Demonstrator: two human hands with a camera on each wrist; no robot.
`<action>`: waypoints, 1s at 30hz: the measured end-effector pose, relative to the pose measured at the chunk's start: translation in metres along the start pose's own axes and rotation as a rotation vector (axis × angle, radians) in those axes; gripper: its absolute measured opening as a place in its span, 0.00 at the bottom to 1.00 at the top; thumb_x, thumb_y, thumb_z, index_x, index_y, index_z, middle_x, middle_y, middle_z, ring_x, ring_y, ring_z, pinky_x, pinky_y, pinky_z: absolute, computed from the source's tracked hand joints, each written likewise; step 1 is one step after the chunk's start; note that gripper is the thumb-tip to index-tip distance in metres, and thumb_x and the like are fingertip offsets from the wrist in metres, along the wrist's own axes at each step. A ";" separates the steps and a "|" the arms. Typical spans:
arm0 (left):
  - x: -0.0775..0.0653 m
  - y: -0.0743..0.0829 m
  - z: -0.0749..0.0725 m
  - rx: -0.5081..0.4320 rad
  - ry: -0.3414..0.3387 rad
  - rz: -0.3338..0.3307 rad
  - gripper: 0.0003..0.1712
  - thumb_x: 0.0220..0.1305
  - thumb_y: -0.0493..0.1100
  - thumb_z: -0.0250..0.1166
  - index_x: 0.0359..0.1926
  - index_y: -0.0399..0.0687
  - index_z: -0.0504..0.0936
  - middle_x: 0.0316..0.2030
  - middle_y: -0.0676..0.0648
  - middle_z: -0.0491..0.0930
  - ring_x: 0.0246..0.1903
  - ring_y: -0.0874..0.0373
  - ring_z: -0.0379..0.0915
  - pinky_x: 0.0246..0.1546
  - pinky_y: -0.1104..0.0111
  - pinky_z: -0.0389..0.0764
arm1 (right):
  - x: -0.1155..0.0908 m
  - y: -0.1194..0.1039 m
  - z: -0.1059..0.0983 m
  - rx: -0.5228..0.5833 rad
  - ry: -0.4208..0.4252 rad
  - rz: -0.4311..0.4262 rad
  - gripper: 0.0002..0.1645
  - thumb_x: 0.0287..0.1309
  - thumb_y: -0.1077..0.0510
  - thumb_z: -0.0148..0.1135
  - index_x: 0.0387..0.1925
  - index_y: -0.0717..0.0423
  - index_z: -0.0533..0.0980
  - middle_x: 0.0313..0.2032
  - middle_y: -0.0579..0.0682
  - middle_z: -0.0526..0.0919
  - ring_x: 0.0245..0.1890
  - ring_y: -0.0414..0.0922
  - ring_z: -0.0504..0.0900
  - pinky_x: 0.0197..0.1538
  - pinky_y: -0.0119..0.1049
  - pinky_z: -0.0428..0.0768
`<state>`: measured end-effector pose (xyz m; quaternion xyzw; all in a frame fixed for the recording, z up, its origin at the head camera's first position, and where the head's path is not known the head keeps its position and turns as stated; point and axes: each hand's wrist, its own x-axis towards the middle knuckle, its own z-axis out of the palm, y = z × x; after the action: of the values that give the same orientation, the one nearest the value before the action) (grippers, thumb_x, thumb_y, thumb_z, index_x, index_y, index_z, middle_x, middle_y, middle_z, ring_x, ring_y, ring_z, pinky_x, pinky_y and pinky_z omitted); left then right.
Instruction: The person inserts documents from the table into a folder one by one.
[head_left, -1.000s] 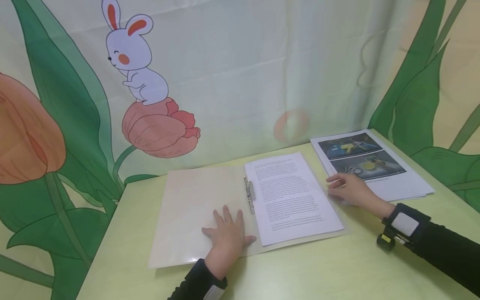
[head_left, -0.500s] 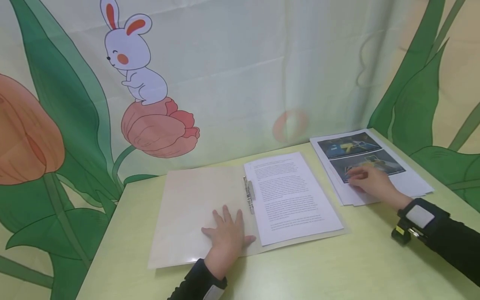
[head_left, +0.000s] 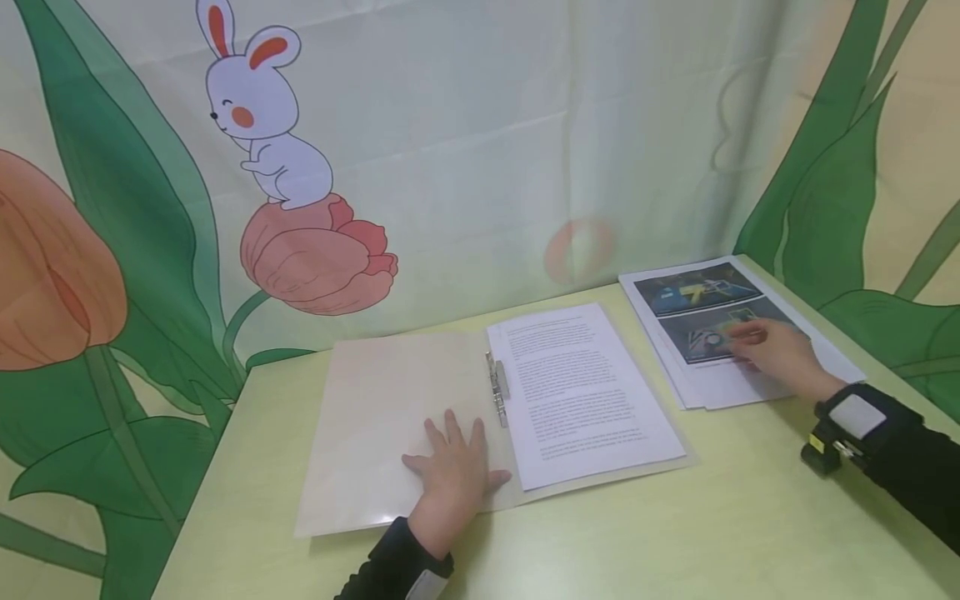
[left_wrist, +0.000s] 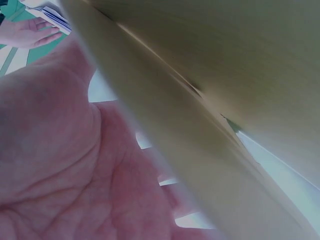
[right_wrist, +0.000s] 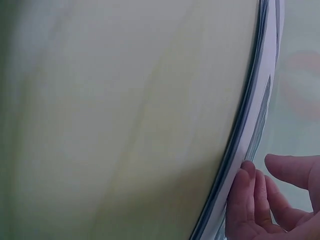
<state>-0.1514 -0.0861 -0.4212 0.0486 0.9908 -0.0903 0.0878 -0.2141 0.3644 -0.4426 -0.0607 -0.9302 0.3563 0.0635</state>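
In the head view my left hand [head_left: 452, 471] rests with spread fingers on the beige inner cover of an open file folder [head_left: 375, 425]. Its palm [left_wrist: 55, 165] shows close up in the left wrist view, next to the folder's edge. Printed sheets [head_left: 577, 400] lie in the folder's right half, beside a metal clip [head_left: 497, 387] at the spine. My right hand [head_left: 783, 354] is at the stack of paper [head_left: 720, 387] on the right, over its lower photo. In the right wrist view the thumb stands apart from the loosely bent fingers [right_wrist: 242, 200], with nothing pinched between them.
The folder and stack lie on a pale yellow-green table [head_left: 600, 542]. Behind them hangs a cloth [head_left: 465, 167] printed with a rabbit, tulips and leaves. A strip of table separates the folder from the stack.
My right hand has moved right, from the near-left edge of the paper stack to over its lower photo. The left hand has stayed on the folder.
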 end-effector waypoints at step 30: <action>-0.001 -0.001 -0.002 -0.019 -0.002 0.002 0.49 0.54 0.74 0.62 0.72 0.57 0.66 0.71 0.37 0.56 0.69 0.33 0.51 0.48 0.31 0.61 | 0.001 0.047 -0.059 -0.096 0.007 0.072 0.31 0.54 0.59 0.70 0.52 0.78 0.71 0.39 0.70 0.80 0.22 0.42 0.78 0.25 0.34 0.71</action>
<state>-0.1508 -0.0865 -0.4191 0.0486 0.9915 -0.0807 0.0895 -0.2025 0.4376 -0.4304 -0.0985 -0.9433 0.3130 0.0510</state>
